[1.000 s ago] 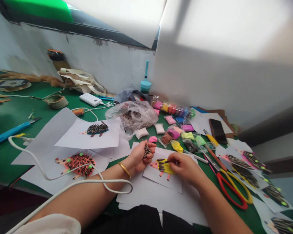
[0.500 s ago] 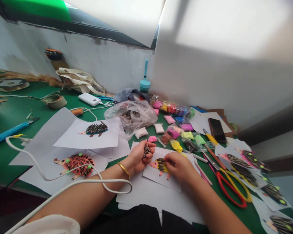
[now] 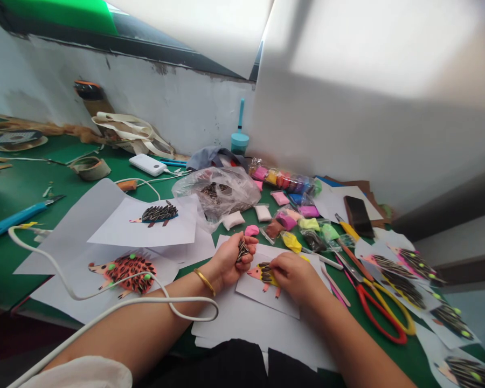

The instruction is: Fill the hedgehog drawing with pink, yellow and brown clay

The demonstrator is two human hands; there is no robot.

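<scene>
In my left hand (image 3: 235,258) lies a small heap of striped sunflower seeds (image 3: 242,249), with the fingers curled round them. My right hand (image 3: 295,275) has its fingertips pinched together over a yellow clay hedgehog (image 3: 262,276), pressing at its back; what is between the tips is hidden. Several seeds stand in rows behind the hedgehog's pink face. The hedgehog is on a small white card (image 3: 269,299), on top of larger white sheets. Part of its yellow body is covered by my right hand.
An open plastic bag of seeds (image 3: 216,191) stands behind my hands, beside packets of coloured clay (image 3: 293,241). Red-and-yellow scissors (image 3: 382,312) lie right, near finished hedgehog cards (image 3: 404,285). A white cable (image 3: 125,304) loops over my left forearm. A blue-handled knife (image 3: 16,221) lies left.
Almost nothing differs. My right fingertips have shifted very slightly at the hedgehog's back; my left hand stays in place with the seeds.
</scene>
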